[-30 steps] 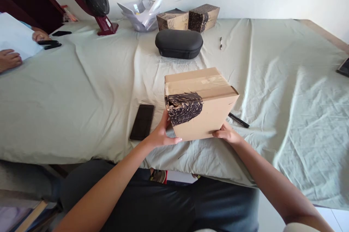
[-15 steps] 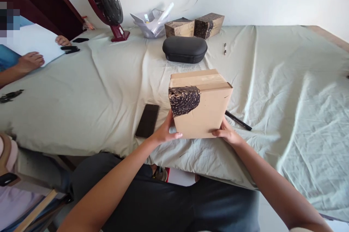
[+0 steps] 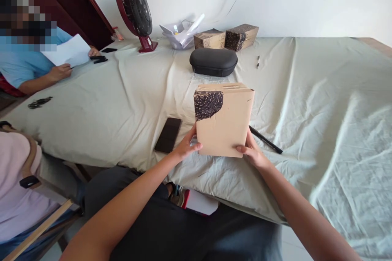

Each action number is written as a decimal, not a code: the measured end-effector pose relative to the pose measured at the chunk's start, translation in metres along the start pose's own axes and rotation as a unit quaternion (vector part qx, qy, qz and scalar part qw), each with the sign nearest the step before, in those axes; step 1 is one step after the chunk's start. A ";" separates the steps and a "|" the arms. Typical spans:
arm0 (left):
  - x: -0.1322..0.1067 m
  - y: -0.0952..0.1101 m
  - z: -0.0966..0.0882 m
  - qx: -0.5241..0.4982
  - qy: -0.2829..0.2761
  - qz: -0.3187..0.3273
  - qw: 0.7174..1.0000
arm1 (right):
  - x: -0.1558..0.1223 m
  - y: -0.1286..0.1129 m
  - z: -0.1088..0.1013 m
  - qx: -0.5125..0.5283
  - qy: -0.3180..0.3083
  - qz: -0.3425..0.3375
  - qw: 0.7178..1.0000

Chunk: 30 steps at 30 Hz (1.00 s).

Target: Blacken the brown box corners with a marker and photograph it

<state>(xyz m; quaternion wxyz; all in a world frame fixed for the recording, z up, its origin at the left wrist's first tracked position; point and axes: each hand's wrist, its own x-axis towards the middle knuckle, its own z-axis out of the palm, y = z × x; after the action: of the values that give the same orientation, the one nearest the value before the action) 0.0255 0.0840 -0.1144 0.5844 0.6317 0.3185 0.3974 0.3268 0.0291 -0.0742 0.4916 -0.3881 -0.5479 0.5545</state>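
A brown cardboard box stands before me, its broad side facing me. Dark scribbled marking covers its upper left corner, and a strip of tape shows along the top. My left hand grips the lower left edge, thumb on the front. At the lower right edge, my right hand holds the box the same way; the fingers behind it are partly hidden. Left of the box lies a black phone. A black pen-like stick rests to the right, close to my right hand.
Behind the box sit a black zip case, two marked cartons, a clear basket and a red fan. A small pen lies on the creased cloth. At left, a person holds white paper.
The box has tilted so its front faces me more squarely and less of its top shows. Both hands keep their hold. The view has shifted left, and the person at left has lowered the paper.
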 end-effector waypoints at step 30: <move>-0.003 0.009 0.010 -0.059 0.057 0.001 0.997 | 0.011 0.007 0.006 -0.045 0.023 0.002 0.999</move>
<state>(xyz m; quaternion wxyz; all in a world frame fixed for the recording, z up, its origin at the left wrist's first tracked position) 0.0322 0.0752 -0.1054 0.6015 0.5728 0.3263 0.4513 0.3179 0.0385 -0.0791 0.4847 -0.4237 -0.5601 0.5214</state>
